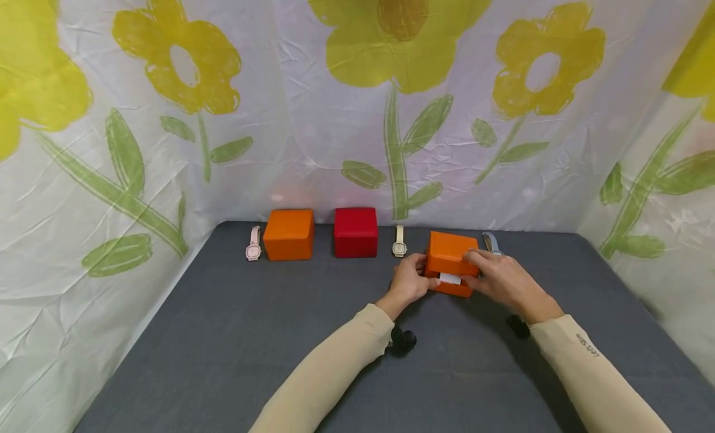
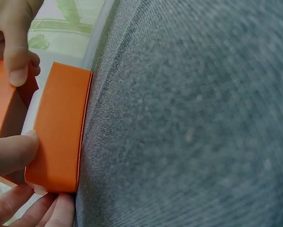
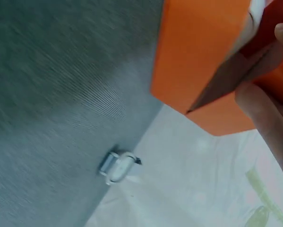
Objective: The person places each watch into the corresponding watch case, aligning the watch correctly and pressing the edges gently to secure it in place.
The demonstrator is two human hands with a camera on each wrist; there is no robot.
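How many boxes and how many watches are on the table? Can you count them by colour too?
Orange boxes: 2, one at the back and one held in both hands
Red box: 1
Pink watch: 1
Cream watch: 1
Blue-grey watch: 1
Total: 3 boxes and 3 watches, 6 things.

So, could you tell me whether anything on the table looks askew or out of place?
Only the orange box held by the left hand and right hand: it sits turned and forward of the back row, its lid lifted a crack over white lining. The other boxes stand square.
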